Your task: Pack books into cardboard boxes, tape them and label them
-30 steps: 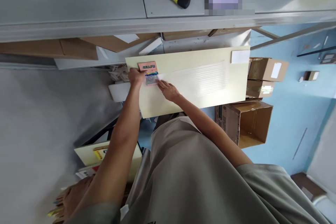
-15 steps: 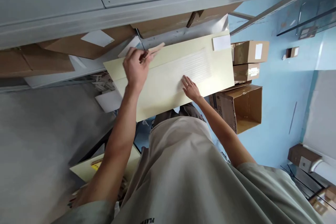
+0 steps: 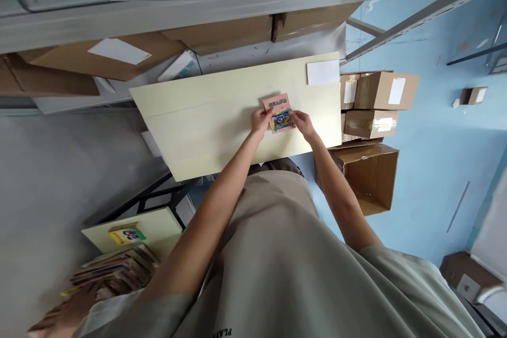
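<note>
A small pink booklet (image 3: 280,101) with dark lettering and a colourful picture on its cover is over the pale yellow tabletop (image 3: 222,79). My left hand (image 3: 261,120) grips its left edge, the thumb lying on the cover. At the right edge, my right hand (image 3: 302,123) pinches the booklet between thumb and fingers. Whether the booklet rests on the tabletop or is held just above it, I cannot tell. A white paper slip (image 3: 323,72) lies at the tabletop's far right corner.
Cardboard boxes (image 3: 386,90) are stacked to the right, above an open carton (image 3: 372,179). A grey metal shelf (image 3: 253,2) runs across the front, with cartons beneath. At lower left, a yellow booklet (image 3: 127,233) lies on another pale board (image 3: 166,222), near a booklet pile (image 3: 119,269).
My left hand has brought the pink booklet rightward and down to the middle of the tabletop. My right hand, earlier flat on the surface, now grips the booklet's right edge.
</note>
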`<state>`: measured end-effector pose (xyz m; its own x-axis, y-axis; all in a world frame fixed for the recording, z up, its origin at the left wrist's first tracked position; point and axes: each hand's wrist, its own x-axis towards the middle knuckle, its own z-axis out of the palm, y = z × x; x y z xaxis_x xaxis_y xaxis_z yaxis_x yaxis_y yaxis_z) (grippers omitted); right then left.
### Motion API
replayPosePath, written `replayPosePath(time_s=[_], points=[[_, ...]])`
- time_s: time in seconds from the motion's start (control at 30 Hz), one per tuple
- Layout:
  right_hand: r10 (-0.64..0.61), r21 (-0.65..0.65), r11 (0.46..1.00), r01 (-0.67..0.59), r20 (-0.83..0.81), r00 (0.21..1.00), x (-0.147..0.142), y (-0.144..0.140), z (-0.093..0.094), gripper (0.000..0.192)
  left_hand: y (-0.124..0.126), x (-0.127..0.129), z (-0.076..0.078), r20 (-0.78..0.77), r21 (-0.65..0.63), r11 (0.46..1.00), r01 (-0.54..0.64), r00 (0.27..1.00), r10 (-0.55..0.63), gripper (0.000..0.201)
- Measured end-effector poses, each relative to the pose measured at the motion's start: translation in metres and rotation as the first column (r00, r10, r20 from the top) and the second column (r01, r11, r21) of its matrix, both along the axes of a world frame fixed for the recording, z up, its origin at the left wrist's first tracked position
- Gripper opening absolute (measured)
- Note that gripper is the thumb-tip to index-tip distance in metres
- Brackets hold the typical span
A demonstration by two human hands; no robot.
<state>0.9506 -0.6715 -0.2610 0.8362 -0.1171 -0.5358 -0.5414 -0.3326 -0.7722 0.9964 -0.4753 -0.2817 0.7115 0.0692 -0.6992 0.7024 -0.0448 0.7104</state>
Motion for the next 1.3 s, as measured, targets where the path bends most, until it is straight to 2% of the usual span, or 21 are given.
replayPosePath(time_s=[0.1,0.17,0.27,0.37,0.43,0.53,0.6,0.77,0.9,1.03,1.17,1.3], points=[[0.055,-0.132,0.989,-0.062,-0.059,0.997,-0.002,-0.015,-0.006,0.065,-0.016,0.0,-0.01,0.033,0.278,0.96,0.022,0.999,-0.032,0.031],[0.112,-0.234,0.964,-0.13,-0.085,0.99,-0.006,-0.021,-0.009,0.055,-0.019,-0.002,-0.012,0.051,0.368,0.93,0.018,0.998,-0.039,0.023],[0.14,-0.36,0.919,-0.162,-0.087,0.986,-0.014,-0.03,-0.012,0.053,-0.02,-0.004,-0.012,0.062,0.385,0.923,-0.015,0.998,-0.009,0.016],[0.057,-0.495,0.866,-0.074,-0.05,0.997,-0.019,-0.037,-0.015,0.058,-0.018,-0.004,-0.012,0.047,0.38,0.924,-0.036,0.999,0.02,0.016],[0.025,-0.499,0.865,-0.05,-0.057,0.998,-0.02,-0.037,-0.018,0.058,-0.015,-0.002,-0.012,0.04,0.362,0.932,-0.027,0.999,0.013,0.017],[0.036,-0.45,0.89,-0.067,-0.077,0.996,-0.02,-0.033,-0.023,0.057,-0.009,-0.001,-0.01,0.039,0.351,0.936,0.015,0.999,-0.03,0.017],[0.042,-0.459,0.886,-0.067,-0.065,0.997,-0.021,-0.03,-0.024,0.057,-0.004,-0.001,-0.009,0.047,0.369,0.929,0.042,0.997,-0.064,0.016],[0.079,-0.497,0.863,-0.094,-0.051,0.996,-0.027,-0.025,-0.012,0.046,0.004,-0.001,-0.008,0.068,0.394,0.917,0.06,0.993,-0.094,0.013],[0.109,-0.511,0.854,-0.095,-0.003,0.994,-0.031,-0.009,0.009,0.044,0.009,0.001,-0.007,0.05,0.394,0.915,0.09,0.992,-0.119,0.014],[0.239,-0.5,0.85,-0.165,0.088,0.967,-0.033,0.026,0.023,0.039,0.016,0.001,-0.006,0.067,0.386,0.919,0.083,0.991,-0.118,0.015],[0.393,-0.489,0.808,-0.328,0.033,0.919,-0.028,0.064,0.018,0.041,0.021,-0.006,-0.001,0.117,0.387,0.919,0.076,0.984,-0.131,0.014],[0.426,-0.516,0.751,-0.413,-0.099,0.899,-0.025,0.087,0.012,0.043,0.014,-0.017,0.004,0.137,0.495,0.856,0.149,0.959,-0.247,0.038]])
